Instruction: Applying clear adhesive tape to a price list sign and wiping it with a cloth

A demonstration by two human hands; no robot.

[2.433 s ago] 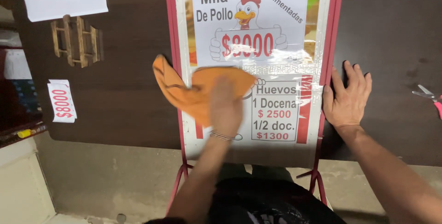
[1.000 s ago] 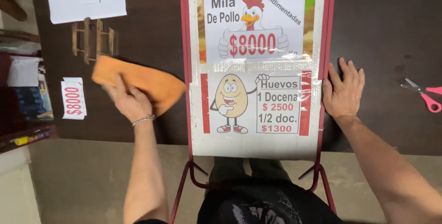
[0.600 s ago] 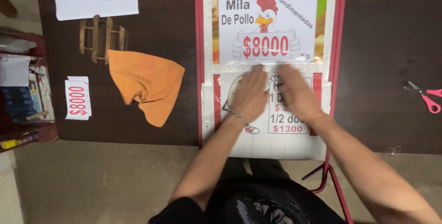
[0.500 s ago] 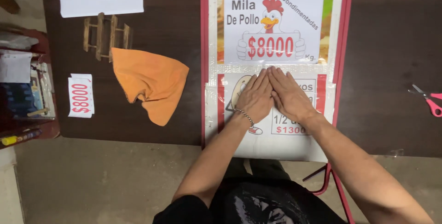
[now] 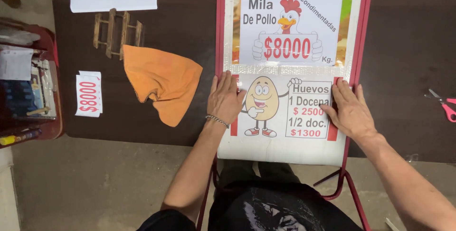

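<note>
While both hands lie flat and open on the sign (image 5: 285, 112) at the middle | left hand (image 5: 225, 99) presses its left edge | right hand (image 5: 349, 110) its right edge | holding nothing | push evenly outward | orange cloth (image 5: 161, 81) lies left on the counter (image 5: 190, 27).

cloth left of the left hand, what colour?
Plain orange cloth, no pattern; head view, beside the left hand.

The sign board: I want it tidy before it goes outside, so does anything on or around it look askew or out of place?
The lower egg poster lies straight under both flat hands, left hand and right hand. The orange cloth lies crumpled beside the sign board, and a loose price slip lies near the table's edge.
</note>
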